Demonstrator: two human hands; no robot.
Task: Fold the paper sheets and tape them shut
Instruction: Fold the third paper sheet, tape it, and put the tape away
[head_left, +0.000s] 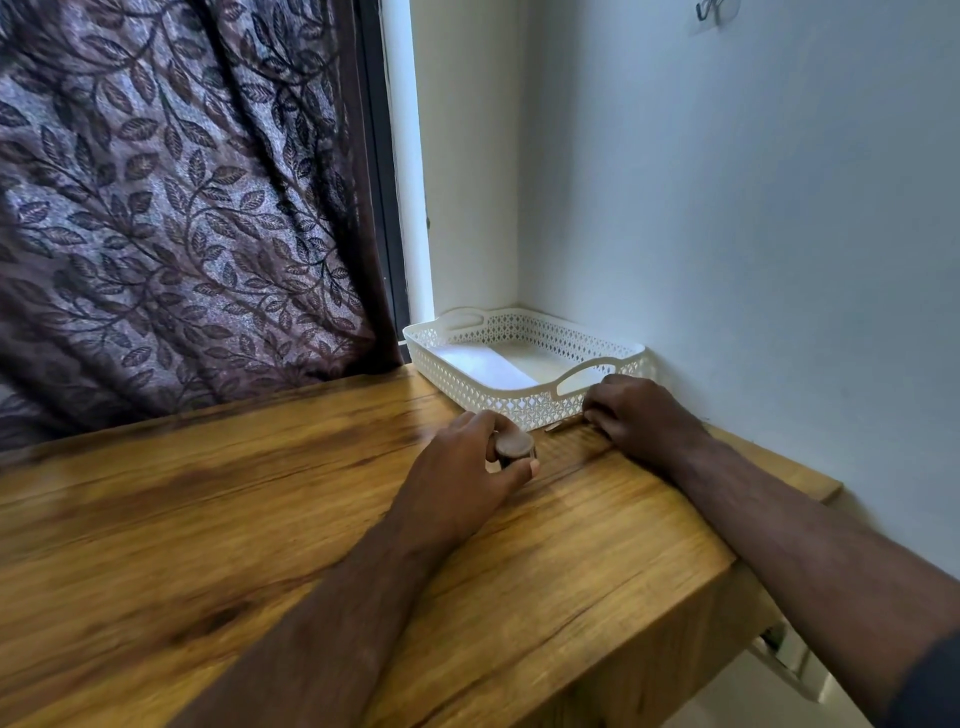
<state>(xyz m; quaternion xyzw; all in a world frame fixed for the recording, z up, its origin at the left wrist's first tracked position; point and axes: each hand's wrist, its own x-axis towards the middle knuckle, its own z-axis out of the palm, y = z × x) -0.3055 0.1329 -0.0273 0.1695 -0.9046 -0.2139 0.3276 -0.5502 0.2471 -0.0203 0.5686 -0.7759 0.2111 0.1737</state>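
Note:
My left hand (470, 465) grips a small brown tape roll (514, 447) on the wooden table (208, 519), just in front of a white lattice basket (524, 402). To its right, my right hand (634, 415) pinches a thin strip, apparently tape (563, 425), which stretches from the roll's side toward the fingers low over the table. White paper (488, 366) lies flat inside the basket in the corner.
A patterned dark curtain (182, 208) hangs behind the table's far edge on the left. White walls (753, 234) close in the corner behind and right of the basket. The table's right edge drops off near my right forearm.

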